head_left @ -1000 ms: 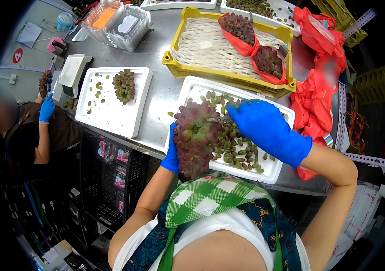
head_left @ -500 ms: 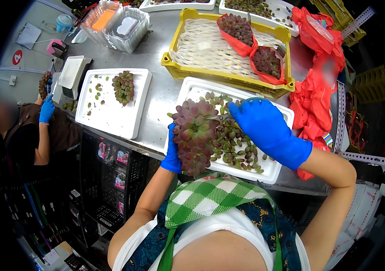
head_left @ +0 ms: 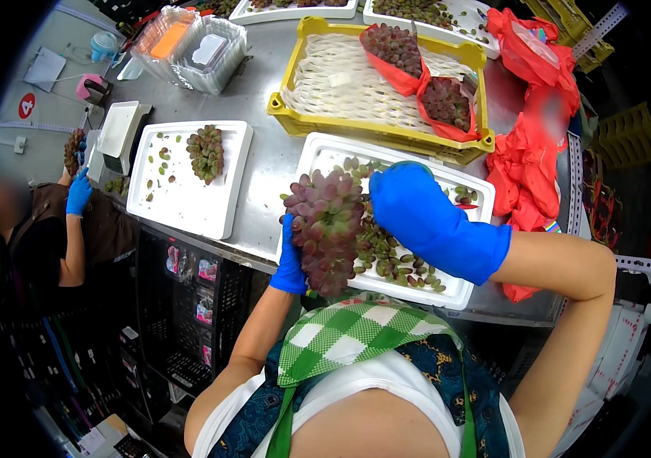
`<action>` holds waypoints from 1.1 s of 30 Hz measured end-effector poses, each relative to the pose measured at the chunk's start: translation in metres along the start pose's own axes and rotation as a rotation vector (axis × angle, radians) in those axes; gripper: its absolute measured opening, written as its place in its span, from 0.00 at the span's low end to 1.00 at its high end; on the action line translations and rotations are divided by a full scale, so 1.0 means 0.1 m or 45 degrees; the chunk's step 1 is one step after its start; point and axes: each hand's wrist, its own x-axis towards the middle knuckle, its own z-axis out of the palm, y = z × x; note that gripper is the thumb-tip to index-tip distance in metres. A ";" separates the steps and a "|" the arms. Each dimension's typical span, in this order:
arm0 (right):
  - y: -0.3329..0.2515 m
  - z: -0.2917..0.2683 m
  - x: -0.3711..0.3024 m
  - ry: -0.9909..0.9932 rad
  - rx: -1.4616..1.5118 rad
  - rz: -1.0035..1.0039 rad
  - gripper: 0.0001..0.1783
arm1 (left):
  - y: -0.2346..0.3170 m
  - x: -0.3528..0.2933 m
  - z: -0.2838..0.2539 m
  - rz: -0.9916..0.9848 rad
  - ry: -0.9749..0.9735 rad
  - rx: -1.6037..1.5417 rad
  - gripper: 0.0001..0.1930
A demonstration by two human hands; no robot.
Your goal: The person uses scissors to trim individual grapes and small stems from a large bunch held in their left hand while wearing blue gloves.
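My left hand [head_left: 290, 256], in a blue glove, holds up a large bunch of reddish-purple grapes [head_left: 329, 221] from its left side; most of its fingers are behind the fruit. Close against the bunch's right side, my gloved right hand [head_left: 421, 210] is closed. The slim metal scissors it held a moment earlier are hidden behind it now. Below both hands lies a white foam tray [head_left: 459, 294] with many loose green and purple grapes [head_left: 398, 267].
A yellow crate [head_left: 375, 136] with white foam netting holds bagged grapes beyond the tray. Another white tray [head_left: 180, 202] with a small bunch stands left, beside a scale [head_left: 121, 136]. Red bags [head_left: 524, 168] lie right. Clear boxes [head_left: 192, 49] sit far left. A gloved co-worker [head_left: 77, 195] works at left.
My right hand has shifted left against the bunch and turned, so the scissor blades no longer show. A small red piece in the tray's right side has come into view. The left hand keeps its hold.
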 end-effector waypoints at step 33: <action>0.00 -0.06 -0.17 0.253 0.074 0.134 0.06 | -0.01 0.07 0.19 0.286 -0.105 0.358 0.21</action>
